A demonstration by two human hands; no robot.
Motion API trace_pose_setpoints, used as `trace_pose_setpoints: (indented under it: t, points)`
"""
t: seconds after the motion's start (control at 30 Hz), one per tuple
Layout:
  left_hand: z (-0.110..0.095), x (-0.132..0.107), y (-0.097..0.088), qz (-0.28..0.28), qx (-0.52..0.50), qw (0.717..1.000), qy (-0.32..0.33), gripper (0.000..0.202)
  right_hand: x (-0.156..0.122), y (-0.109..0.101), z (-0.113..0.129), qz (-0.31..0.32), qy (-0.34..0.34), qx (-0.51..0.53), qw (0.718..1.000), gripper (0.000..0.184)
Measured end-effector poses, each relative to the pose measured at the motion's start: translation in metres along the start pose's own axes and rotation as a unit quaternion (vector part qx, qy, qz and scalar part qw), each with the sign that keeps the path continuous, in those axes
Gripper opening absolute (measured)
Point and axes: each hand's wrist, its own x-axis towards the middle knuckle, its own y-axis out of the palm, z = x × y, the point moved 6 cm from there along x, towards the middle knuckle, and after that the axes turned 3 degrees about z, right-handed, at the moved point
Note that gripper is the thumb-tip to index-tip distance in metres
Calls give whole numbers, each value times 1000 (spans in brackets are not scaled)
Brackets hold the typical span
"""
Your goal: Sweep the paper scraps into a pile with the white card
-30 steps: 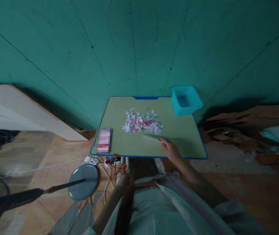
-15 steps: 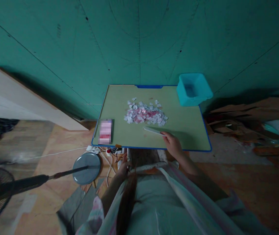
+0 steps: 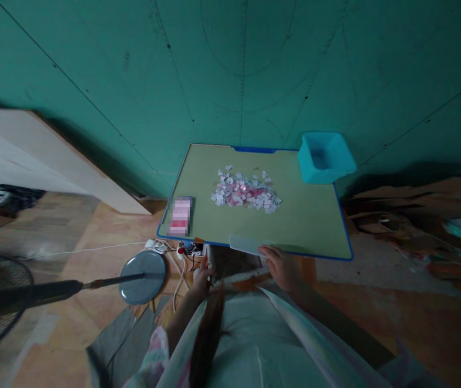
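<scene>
My right hand (image 3: pixel 282 268) grips a pale card (image 3: pixel 243 244), lower centre; whether my left hand (image 3: pixel 202 280) holds anything, I can't tell.

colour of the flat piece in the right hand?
The flat piece is pale, whitish; best seen in the head view, the only one.

"Where's the right hand (image 3: pixel 281 267)?"
"Below centre, slightly right, fingers pointing up and left, closed in a pinch."
"And its arm?"
"The right forearm (image 3: pixel 343 323) is bare, slanting in from the lower right."
"The left hand (image 3: pixel 203 277)?"
"Lower, left of centre, fingers upward; too dim to tell their grip. The left forearm (image 3: pixel 182 318) rises from lower left."
</scene>
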Motion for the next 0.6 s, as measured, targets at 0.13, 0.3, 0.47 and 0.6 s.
trace_pose_setpoints:
  t: [0.13, 0.3, 0.47, 0.6]
  points:
    - [1, 6, -6, 4, 6, 1000, 1, 74, 11, -8, -17, -79, 23, 42, 996, 38]
    - [3, 15, -7, 13, -9, 1000, -12, 77, 30, -3, -31, -98, 48, 42, 993, 39]
    - [1, 4, -3, -1, 2, 1000, -11, 76, 21, 16, -14, -50, 25, 48, 997, 44]
    - [0, -5, 4, 16, -10, 999, -29, 77, 9, 25, 3, 11, 39, 35, 999, 48]
